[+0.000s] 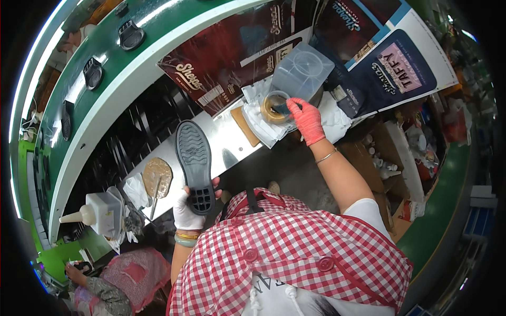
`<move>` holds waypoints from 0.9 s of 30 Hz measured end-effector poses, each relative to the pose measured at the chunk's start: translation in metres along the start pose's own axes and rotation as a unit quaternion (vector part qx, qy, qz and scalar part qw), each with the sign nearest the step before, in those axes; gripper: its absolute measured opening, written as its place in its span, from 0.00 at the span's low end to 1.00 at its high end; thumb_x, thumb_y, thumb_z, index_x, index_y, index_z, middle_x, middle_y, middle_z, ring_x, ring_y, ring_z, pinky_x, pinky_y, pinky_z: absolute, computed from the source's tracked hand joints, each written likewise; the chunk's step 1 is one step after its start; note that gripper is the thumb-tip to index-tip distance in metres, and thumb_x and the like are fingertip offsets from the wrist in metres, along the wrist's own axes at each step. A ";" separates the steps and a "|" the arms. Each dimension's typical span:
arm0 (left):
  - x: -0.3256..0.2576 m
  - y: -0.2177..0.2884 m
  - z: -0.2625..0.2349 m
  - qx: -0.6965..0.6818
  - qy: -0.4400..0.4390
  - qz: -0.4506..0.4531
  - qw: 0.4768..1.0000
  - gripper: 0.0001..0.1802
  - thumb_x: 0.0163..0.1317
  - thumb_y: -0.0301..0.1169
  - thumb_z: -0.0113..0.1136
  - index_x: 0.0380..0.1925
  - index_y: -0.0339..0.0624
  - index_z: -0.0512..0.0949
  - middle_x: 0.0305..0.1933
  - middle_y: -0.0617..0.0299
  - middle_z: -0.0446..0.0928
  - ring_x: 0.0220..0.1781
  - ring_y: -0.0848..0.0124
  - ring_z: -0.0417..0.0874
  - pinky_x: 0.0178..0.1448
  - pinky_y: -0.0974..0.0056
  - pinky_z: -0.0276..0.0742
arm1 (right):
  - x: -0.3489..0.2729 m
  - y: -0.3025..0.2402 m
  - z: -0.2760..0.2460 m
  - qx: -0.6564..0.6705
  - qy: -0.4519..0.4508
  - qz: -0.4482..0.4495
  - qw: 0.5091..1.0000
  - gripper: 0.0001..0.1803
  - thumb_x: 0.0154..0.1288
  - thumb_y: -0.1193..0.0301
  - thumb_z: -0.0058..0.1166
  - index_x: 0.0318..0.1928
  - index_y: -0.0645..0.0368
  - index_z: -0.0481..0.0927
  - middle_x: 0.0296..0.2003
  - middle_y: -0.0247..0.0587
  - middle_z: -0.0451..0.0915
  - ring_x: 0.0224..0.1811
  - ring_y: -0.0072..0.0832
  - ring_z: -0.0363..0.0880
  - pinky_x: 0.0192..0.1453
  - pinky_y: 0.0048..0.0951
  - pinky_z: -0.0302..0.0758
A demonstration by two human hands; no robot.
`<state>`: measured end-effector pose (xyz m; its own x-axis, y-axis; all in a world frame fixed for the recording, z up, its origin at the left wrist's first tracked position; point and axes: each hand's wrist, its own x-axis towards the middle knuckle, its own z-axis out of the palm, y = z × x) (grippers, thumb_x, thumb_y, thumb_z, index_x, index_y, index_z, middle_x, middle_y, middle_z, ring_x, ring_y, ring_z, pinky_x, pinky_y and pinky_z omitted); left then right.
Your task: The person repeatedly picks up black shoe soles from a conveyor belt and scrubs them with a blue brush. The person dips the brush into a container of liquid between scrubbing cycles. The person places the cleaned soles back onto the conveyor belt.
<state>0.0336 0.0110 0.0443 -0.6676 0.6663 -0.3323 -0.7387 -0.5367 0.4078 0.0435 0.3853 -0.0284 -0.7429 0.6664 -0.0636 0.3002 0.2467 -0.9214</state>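
Note:
My left hand (191, 210), in a white fingerless-looking glove, grips a black shoe sole (194, 150) by its heel end. The sole stands lengthwise, with its wavy-patterned face and open heel cells toward me. My right hand (307, 120), in a red glove, is closed in a pinch at the rim of a clear round cup (274, 111). Yellowish matter lines the cup. A dark brush-like tool (281, 108) reaches from the pinched fingers into the cup; its tip is hard to make out. Under the cup lie crumpled white cloths (258, 97).
A translucent plastic box (303, 68) stands behind the cup. On the metal bench lie a tan strip (244, 126) and a brown pad (157, 176) with a stick on it. A white nozzle bottle (100, 213) is at left. Soles (93, 73) sit on the green conveyor (108, 47). Another person (126, 279) sits lower left.

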 end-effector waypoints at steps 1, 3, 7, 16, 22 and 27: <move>0.002 -0.004 -0.002 -0.017 -0.013 -0.014 1.000 0.29 0.64 0.40 0.52 0.61 0.37 0.62 0.57 0.43 0.70 0.58 0.50 0.74 0.57 0.48 0.75 | 0.000 -0.001 0.000 0.029 0.004 -0.002 1.000 0.21 0.62 0.55 0.56 0.43 0.62 0.81 0.27 0.40 0.81 0.26 0.24 0.78 0.35 0.25 0.74; 0.007 -0.014 -0.014 0.001 0.029 -0.006 1.000 0.29 0.66 0.43 0.48 0.62 0.37 0.61 0.58 0.43 0.69 0.58 0.50 0.74 0.55 0.51 0.77 | 0.000 -0.001 0.000 0.083 0.019 -0.007 0.996 0.21 0.62 0.55 0.56 0.43 0.62 0.81 0.26 0.40 0.81 0.26 0.24 0.78 0.35 0.25 0.74; 0.016 -0.032 -0.003 0.041 0.088 0.028 0.995 0.30 0.65 0.47 0.49 0.61 0.40 0.63 0.54 0.43 0.73 0.53 0.52 0.78 0.52 0.52 0.78 | 0.002 0.002 -0.009 0.135 0.008 0.026 0.990 0.19 0.62 0.60 0.58 0.43 0.64 0.81 0.30 0.37 0.82 0.28 0.20 0.77 0.36 0.23 0.75; 0.028 -0.038 -0.014 0.017 0.087 0.007 0.996 0.28 0.64 0.40 0.44 0.63 0.42 0.61 0.54 0.42 0.73 0.49 0.54 0.80 0.49 0.57 0.79 | 0.014 0.017 -0.011 0.155 -0.063 0.017 0.986 0.19 0.63 0.61 0.58 0.43 0.65 0.80 0.32 0.35 0.80 0.27 0.20 0.78 0.36 0.22 0.75; 0.037 -0.039 -0.039 0.050 0.080 0.033 0.995 0.30 0.65 0.49 0.46 0.62 0.45 0.62 0.55 0.51 0.73 0.53 0.53 0.78 0.49 0.52 0.79 | -0.015 -0.016 -0.015 0.310 -0.094 0.114 0.939 0.14 0.67 0.63 0.52 0.42 0.62 0.79 0.27 0.32 0.78 0.22 0.13 0.75 0.21 0.12 0.63; 0.036 -0.036 -0.022 0.031 0.114 0.022 0.993 0.41 0.61 0.66 0.39 0.62 0.46 0.62 0.56 0.53 0.72 0.48 0.56 0.79 0.46 0.55 0.78 | -0.075 -0.098 0.017 0.352 -0.204 0.067 0.911 0.13 0.69 0.63 0.49 0.42 0.61 0.79 0.25 0.31 0.78 0.21 0.13 0.74 0.21 0.11 0.66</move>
<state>0.0339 0.0427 -0.0010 -0.7074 0.5052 -0.4943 -0.7065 -0.5251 0.4745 0.0598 0.2999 0.0599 -0.9316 0.3050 -0.1976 0.0523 -0.4254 -0.9035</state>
